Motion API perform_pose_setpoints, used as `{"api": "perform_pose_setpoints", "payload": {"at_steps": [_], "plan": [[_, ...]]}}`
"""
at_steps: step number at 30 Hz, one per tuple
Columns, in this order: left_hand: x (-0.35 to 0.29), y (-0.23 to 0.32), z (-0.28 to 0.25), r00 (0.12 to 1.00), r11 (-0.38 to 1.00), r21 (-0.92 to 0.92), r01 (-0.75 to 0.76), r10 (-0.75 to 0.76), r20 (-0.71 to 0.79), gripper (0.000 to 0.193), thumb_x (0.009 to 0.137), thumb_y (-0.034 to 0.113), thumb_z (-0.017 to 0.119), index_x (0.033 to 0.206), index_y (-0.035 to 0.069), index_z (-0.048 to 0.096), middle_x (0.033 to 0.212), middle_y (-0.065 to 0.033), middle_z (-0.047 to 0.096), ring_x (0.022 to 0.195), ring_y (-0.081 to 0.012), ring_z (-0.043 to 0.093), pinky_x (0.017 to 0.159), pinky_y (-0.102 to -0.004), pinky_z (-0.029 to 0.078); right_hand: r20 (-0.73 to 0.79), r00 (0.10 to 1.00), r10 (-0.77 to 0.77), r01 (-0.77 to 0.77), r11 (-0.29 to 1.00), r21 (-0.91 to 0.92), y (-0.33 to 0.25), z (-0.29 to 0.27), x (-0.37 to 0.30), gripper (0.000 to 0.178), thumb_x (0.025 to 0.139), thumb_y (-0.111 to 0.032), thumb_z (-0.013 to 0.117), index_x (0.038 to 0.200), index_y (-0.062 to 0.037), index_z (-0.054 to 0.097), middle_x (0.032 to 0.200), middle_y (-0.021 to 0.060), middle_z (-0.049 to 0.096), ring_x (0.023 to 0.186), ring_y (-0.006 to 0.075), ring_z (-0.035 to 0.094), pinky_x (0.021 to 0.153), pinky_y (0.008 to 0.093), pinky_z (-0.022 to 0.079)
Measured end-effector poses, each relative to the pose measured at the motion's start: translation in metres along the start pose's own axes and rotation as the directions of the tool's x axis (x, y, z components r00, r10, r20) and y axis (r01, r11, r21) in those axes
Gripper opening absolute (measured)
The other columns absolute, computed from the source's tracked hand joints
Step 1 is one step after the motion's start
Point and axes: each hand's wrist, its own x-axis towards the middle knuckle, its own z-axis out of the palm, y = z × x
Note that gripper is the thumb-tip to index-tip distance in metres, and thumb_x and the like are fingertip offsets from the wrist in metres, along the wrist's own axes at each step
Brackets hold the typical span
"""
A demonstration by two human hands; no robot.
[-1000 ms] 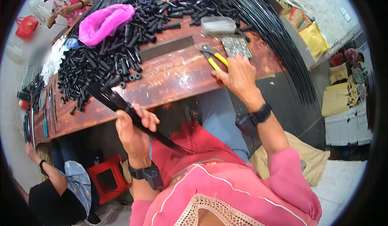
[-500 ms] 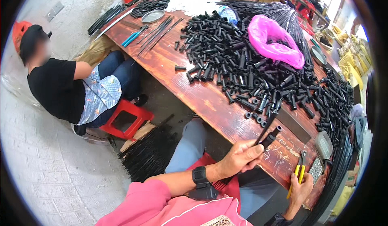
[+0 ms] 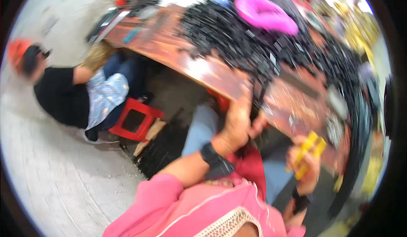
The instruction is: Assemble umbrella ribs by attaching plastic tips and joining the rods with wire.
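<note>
Yellow-handled pliers [image 3: 319, 147] are leaving their spot beside the little tray of shiny bits [image 3: 335, 131] and are now sitting up in the right hand [image 3: 307, 167], near the edge of the surface [image 3: 169, 50]. Its fingers are wrapping round the handles, maybe because that is the easy part to squeeze. Over on the other side, the left hand [image 3: 237, 120] is reaching up by the edge, with long dark pieces [image 3: 257, 93] showing beside its fingers; blur is hiding its grip, so I cannot tell how tight it is. Past the right hand, the tray is lying close, perhaps so small bits are easy to reach, and a clear box [image 3: 337, 102] is resting behind it. Farther off, black tubes [image 3: 216, 35] are lying in a big heap, with a pink bag [image 3: 271, 18] on top. Off to the left, another person [image 3: 61, 95] is sitting near a red stool [image 3: 148, 110].
</note>
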Motion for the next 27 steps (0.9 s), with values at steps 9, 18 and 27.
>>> {"api": "perform_pose_setpoints", "payload": {"at_steps": [9,18,27], "plan": [[-0.013,0.002,0.003,0.982,0.993,0.051,-0.109,0.1,0.163,0.092,0.095,0.07,0.013,0.103,-0.007,0.063,0.046,0.0006,0.039,0.035,-0.0085,0.032,0.034,-0.0233,0.029,0.037,0.921,-0.387,0.142,0.246,-0.959,0.034,0.062,0.014,0.054,0.077,0.003,0.059,0.129,-0.0026,0.046,0.111,0.0199,0.052,0.099,0.0344,0.05,0.087,0.042,0.043],[-0.039,-0.005,0.009,0.971,0.991,0.031,-0.129,0.12,0.208,0.089,0.094,0.071,0.017,0.105,-0.003,0.065,0.047,0.0015,0.041,0.035,-0.0073,0.032,0.034,-0.0222,0.027,0.222,0.692,-0.687,0.154,-0.16,-0.975,0.04,0.062,0.015,0.065,0.072,0.005,0.064,0.133,-0.0035,0.043,0.105,0.0196,0.047,0.098,0.0373,0.045,0.086,0.046,0.04],[-0.039,-0.004,0.014,0.969,0.99,0.087,-0.115,0.093,0.23,0.091,0.094,0.072,0.014,0.108,-0.004,0.064,0.047,0.0006,0.041,0.035,-0.0073,0.032,0.035,-0.0218,0.028,0.282,0.596,-0.752,0.121,-0.263,-0.957,0.028,0.042,0.026,0.046,0.078,-0.004,0.067,0.122,-0.0086,0.056,0.095,0.0125,0.052,0.086,0.0308,0.051,0.07,0.0378,0.047]]}}
